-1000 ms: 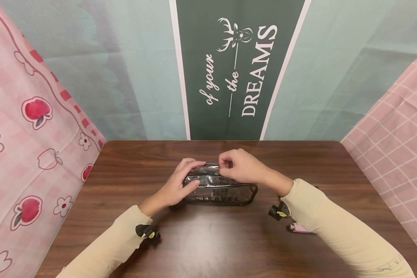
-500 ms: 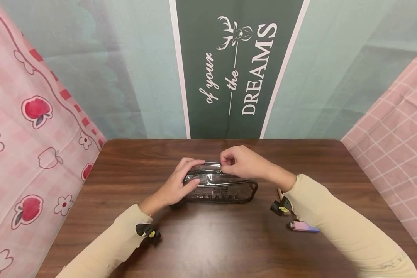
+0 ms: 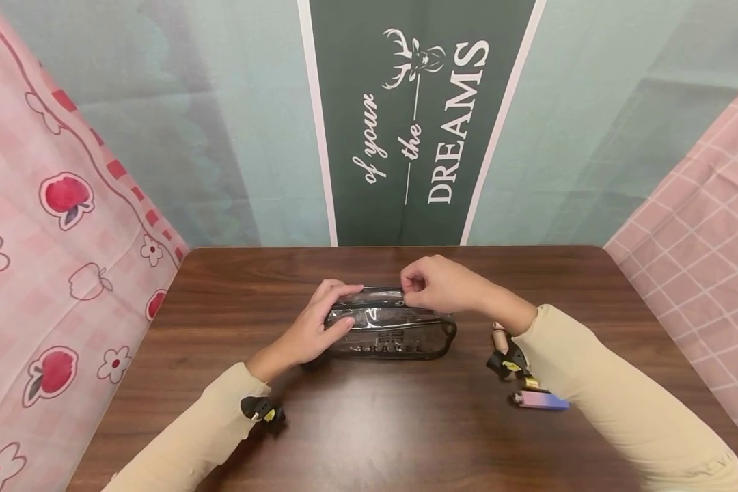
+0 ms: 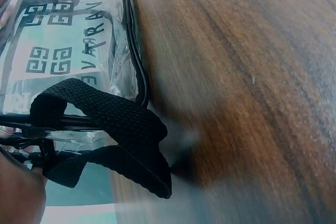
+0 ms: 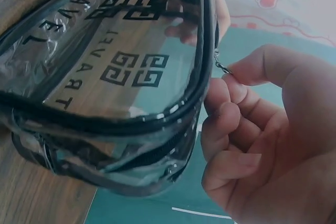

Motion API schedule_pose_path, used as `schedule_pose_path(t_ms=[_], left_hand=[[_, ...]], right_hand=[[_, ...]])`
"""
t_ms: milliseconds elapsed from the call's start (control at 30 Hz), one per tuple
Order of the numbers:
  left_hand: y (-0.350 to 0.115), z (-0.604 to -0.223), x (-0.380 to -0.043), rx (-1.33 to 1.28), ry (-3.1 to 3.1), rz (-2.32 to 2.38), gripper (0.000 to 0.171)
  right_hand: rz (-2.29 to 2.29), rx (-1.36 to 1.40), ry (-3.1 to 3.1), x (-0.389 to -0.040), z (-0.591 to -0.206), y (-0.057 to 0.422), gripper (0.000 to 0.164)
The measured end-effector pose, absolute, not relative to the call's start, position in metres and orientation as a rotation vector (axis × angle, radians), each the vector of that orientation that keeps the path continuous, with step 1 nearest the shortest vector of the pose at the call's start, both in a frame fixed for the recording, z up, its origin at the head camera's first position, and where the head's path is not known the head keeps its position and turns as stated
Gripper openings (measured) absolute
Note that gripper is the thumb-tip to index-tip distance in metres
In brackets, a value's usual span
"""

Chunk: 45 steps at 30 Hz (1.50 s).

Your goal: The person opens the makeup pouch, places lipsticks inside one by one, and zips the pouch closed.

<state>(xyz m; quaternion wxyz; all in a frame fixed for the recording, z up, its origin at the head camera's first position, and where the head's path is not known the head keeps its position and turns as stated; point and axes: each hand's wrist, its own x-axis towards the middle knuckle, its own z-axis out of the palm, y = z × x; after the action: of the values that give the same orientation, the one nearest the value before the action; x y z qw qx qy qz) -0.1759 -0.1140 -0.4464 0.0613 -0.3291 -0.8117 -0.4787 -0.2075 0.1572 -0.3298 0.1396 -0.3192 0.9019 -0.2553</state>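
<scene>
Gripping the bag below frame centre between thumb and fingers, the left hand presumably steadies it. The right hand pinches the zip pull, likely for control.

Left arm and right arm extend forward, left hand with thumb apart from fingers, right hand pinching thumb against forefinger, others curled.
</scene>
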Motion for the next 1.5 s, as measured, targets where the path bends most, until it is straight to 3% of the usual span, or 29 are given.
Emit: schedule_pose_path(t_ms=[1500], left_hand=[[-0.113,-0.446,-0.177,-1.023,-2.437,-1.468,0.052]], right_hand=[[-0.55,-0.795,2.504,-0.209,-0.316,0.214,0.023]])
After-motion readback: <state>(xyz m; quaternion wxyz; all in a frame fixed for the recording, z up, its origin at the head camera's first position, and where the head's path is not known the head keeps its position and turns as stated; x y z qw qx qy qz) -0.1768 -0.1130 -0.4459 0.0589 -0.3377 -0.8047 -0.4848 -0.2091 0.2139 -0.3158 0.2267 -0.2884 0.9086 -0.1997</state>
